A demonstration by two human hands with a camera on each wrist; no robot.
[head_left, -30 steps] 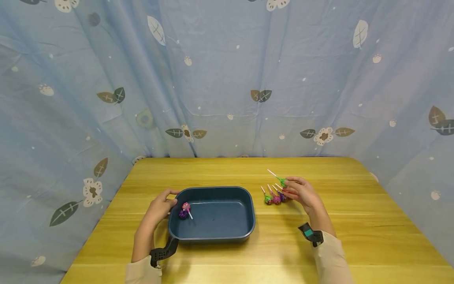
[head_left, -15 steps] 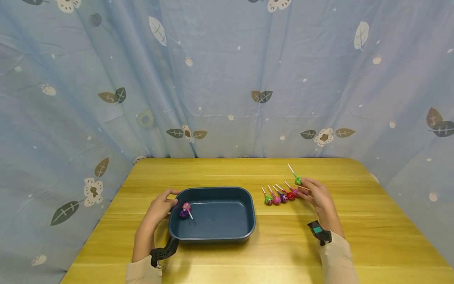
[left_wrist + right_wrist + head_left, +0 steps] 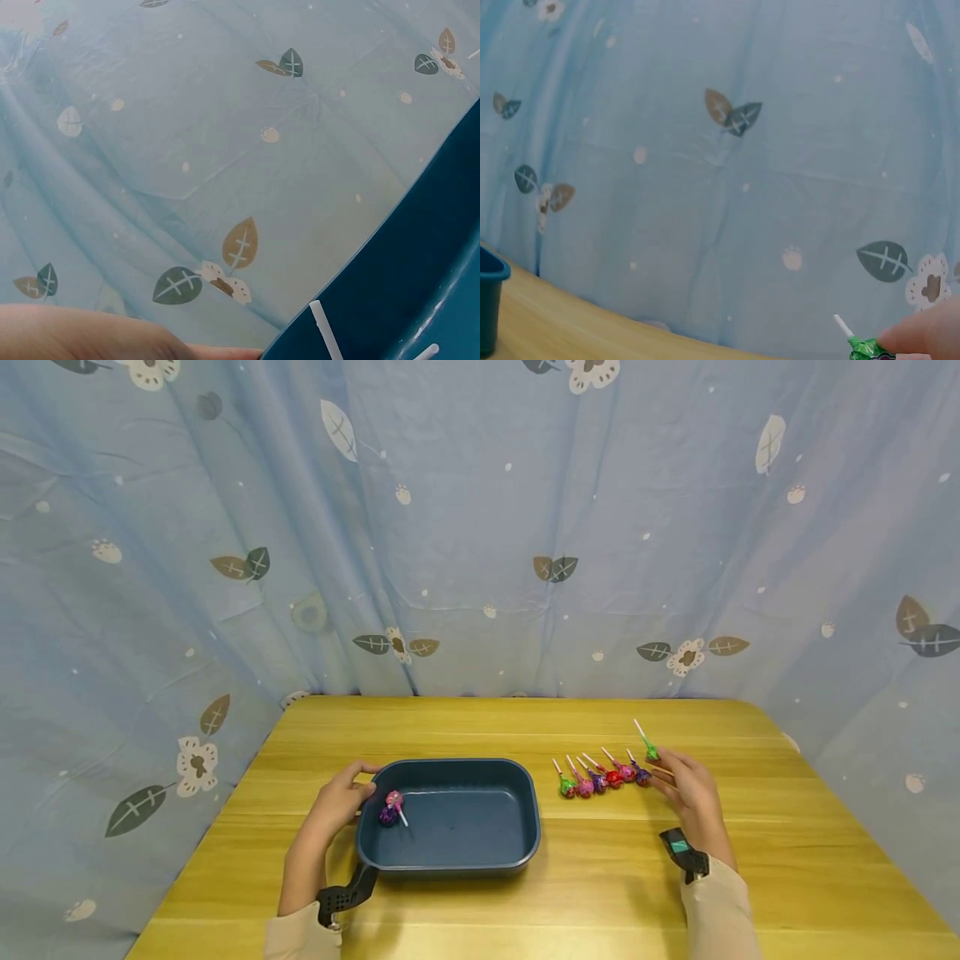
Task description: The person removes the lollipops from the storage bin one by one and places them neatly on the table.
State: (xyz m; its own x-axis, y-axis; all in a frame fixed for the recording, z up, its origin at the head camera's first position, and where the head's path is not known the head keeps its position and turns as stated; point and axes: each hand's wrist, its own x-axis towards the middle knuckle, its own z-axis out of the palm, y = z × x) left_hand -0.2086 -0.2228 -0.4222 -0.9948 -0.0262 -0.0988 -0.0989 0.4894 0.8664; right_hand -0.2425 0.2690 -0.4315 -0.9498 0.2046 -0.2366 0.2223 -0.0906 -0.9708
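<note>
Between thumb and fingers my right hand (image 3: 692, 789) pinches a green-wrapped lollipop (image 3: 651, 751), its white stick pointing up and away. Just left of it, a row of lollipops (image 3: 585, 787) in green, pink, purple and red wrappers lies on the table, sticks toward the back. In the right wrist view the green lollipop (image 3: 866, 347) shows at the thumb. My left hand (image 3: 339, 797) holds the left end of a dark blue rectangular bin (image 3: 450, 868), thumb at the rim. Inside the bin's left end lie a pink lollipop (image 3: 394, 799) and a purple one (image 3: 387, 815).
The wooden table (image 3: 600, 893) carries the bin left of centre and the lollipop row right of it. A light blue patterned curtain (image 3: 480, 527) hangs behind the table and along both sides.
My right hand has moved right along the row with the green lollipop, uncovering the red, pink and purple lollipops at the row's right end. The left hand and the bin stay in place.
</note>
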